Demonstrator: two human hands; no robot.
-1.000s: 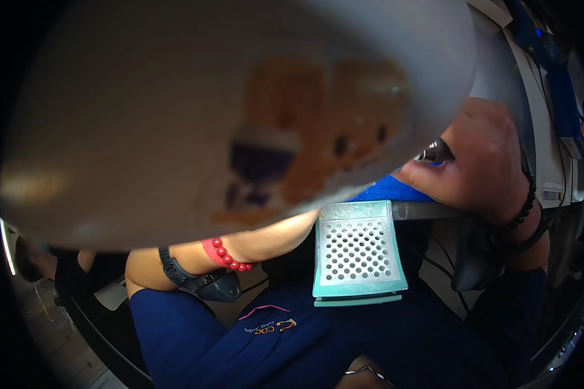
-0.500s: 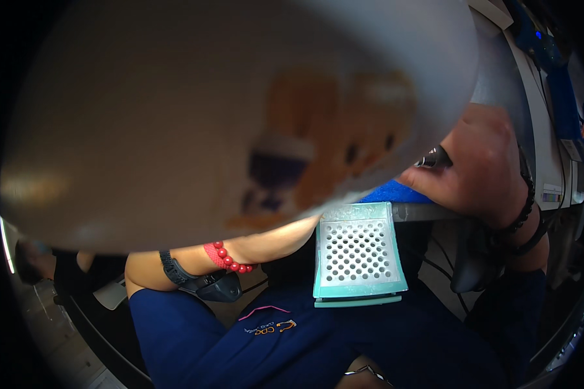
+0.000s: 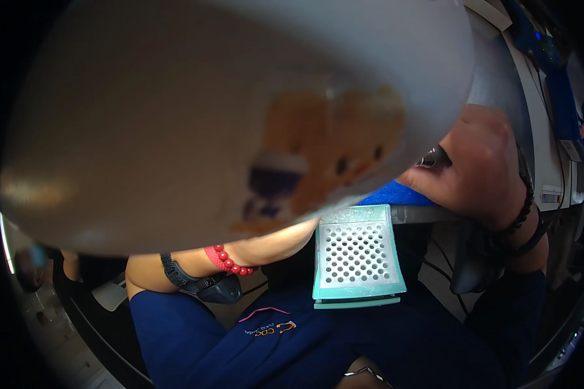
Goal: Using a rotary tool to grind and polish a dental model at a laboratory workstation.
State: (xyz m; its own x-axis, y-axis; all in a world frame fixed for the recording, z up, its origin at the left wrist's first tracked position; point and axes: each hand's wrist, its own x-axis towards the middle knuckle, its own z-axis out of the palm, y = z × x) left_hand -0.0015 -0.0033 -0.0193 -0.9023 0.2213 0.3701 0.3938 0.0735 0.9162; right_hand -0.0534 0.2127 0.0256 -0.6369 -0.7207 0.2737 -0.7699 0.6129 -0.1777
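A large, blurred white rounded cover with an orange cartoon picture hides much of the scene. Beyond its right edge, my right hand is closed around a dark cylindrical tool with a shiny, banded surface. The tool's far end is out of sight behind the cover. My left hand reaches in under the cover's lower edge; its wrist and the heel of the hand show, but the fingers are hidden. Between the hands, at the bench edge, sits a teal frame with a white perforated plate, dusted with pale powder.
Blue material lies at the bench edge beside my right hand. Dark padded rests flank my forearms. Black cables run below the bench. Blue boxes stand at the far right. A person appears at the left rim.
The white cover and its picture have shifted slightly left in view. My right hand keeps its hold on the tool, almost unmoved. The person at the left rim has shifted.
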